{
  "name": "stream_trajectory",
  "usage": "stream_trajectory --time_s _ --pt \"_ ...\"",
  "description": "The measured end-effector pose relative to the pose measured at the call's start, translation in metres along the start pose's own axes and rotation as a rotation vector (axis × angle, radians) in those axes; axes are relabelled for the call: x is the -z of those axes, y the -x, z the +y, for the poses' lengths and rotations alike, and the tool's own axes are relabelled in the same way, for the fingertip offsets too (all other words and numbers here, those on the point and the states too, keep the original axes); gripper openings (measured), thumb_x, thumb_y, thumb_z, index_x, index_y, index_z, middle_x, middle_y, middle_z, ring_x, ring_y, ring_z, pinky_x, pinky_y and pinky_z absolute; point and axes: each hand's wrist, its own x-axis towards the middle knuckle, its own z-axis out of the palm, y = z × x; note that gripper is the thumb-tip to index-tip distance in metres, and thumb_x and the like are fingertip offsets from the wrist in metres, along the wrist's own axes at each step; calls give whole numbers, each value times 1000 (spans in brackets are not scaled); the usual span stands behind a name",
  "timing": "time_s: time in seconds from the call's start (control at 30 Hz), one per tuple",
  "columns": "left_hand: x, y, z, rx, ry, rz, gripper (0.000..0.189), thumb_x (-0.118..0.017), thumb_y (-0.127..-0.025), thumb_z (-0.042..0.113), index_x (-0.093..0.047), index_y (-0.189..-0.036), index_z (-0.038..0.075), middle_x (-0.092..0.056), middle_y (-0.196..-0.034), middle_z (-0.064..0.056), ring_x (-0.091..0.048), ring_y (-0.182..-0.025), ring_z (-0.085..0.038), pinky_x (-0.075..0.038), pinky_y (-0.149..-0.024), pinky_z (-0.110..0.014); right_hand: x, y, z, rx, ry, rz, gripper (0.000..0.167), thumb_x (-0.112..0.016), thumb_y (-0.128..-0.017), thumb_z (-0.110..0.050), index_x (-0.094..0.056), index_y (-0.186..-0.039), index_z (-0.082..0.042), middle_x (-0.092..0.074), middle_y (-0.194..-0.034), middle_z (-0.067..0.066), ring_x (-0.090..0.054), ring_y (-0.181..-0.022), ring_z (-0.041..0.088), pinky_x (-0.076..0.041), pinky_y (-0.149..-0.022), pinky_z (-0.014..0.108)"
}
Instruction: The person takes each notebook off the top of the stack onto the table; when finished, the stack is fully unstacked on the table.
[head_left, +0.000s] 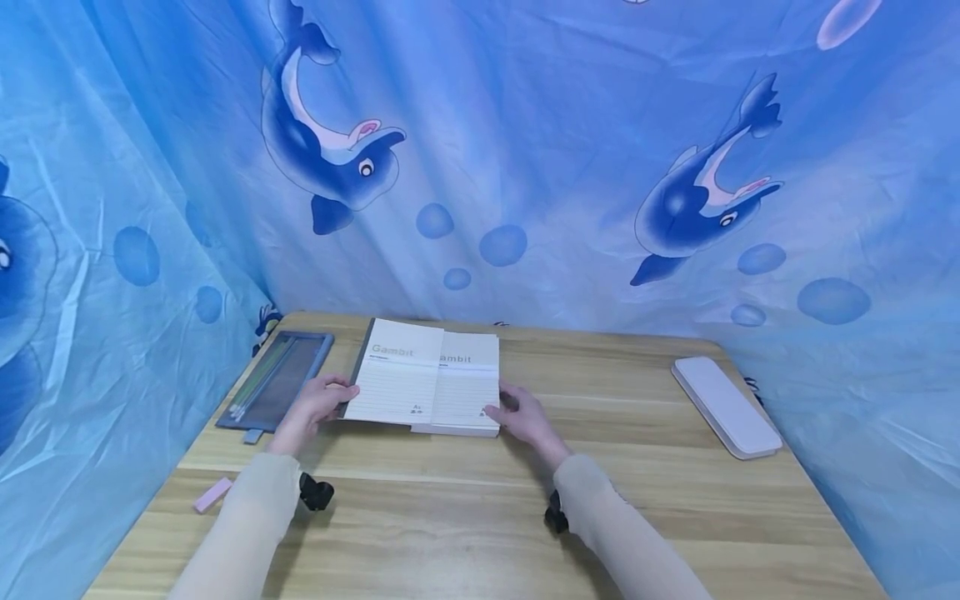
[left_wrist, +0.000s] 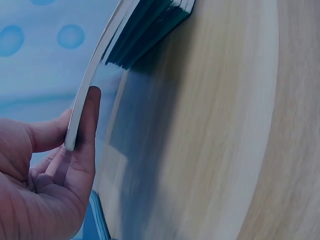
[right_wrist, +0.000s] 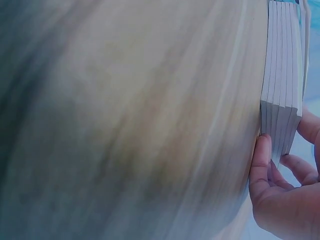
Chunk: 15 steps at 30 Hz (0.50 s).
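Observation:
In the head view a white "Gambit" notebook (head_left: pixel 396 379) with a dark spine lies shifted left over a stack of like notebooks (head_left: pixel 471 390). My left hand (head_left: pixel 318 402) pinches the upper notebook at its left edge, thumb on top and fingers beneath. The left wrist view shows that notebook (left_wrist: pixel 84 100) held up off the table, with the dark spines of the stack behind it. At the stack's right side is my right hand (head_left: pixel 528 417), thumb on the cover. In the right wrist view its fingers (right_wrist: pixel 261 155) grip the near corner of several stacked notebooks (right_wrist: pixel 279 90).
A blue mesh pouch (head_left: pixel 288 379) with pencils inside lies at the table's left. Nearer me is a small pink eraser (head_left: pixel 213 495), close to the left sleeve. A white pencil case (head_left: pixel 726 407) lies at the right edge. Blue dolphin-print curtains surround the wooden table (head_left: pixel 450 533).

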Motion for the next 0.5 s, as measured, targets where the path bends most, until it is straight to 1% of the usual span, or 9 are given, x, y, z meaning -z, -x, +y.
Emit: stream_trajectory --time_s 0.17,0.27,0.37,0.5 --pt "11 0 -3 30 -86 28 34 -65 -97 17 -52 -121 -3 -59 -100 -6 -57 -79 -11 -49 -68 -27 -1 -2 1 8 9 -4 63 -71 -93 -26 -46 -147 -4 -49 -144 23 -46 -131 41 -37 -109 52" --pt "16 1 -3 35 -89 37 34 -65 -97 18 -52 -120 -3 -58 -101 -6 -57 -79 -11 -49 -68 -27 -1 -2 1 6 5 -2 63 -71 -93 -26 -46 -147 -5 -49 -144 23 -47 -130 41 -38 -108 52" --pt "22 1 -4 30 -91 38 38 -65 -97 18 -51 -123 -5 -59 -105 -10 -59 -81 -11 -51 -69 -27 0 -2 1 4 -2 0 63 -71 -93 -26 -47 -147 -5 -50 -143 23 -48 -129 41 -39 -107 52" --pt "28 1 -5 41 -117 39 48 -63 -98 22 -47 -132 -6 -53 -123 -20 -56 -95 -18 -48 -76 -29 0 -1 1 7 -5 1 62 -71 -93 -25 -47 -146 -4 -51 -141 23 -50 -126 41 -41 -105 52"
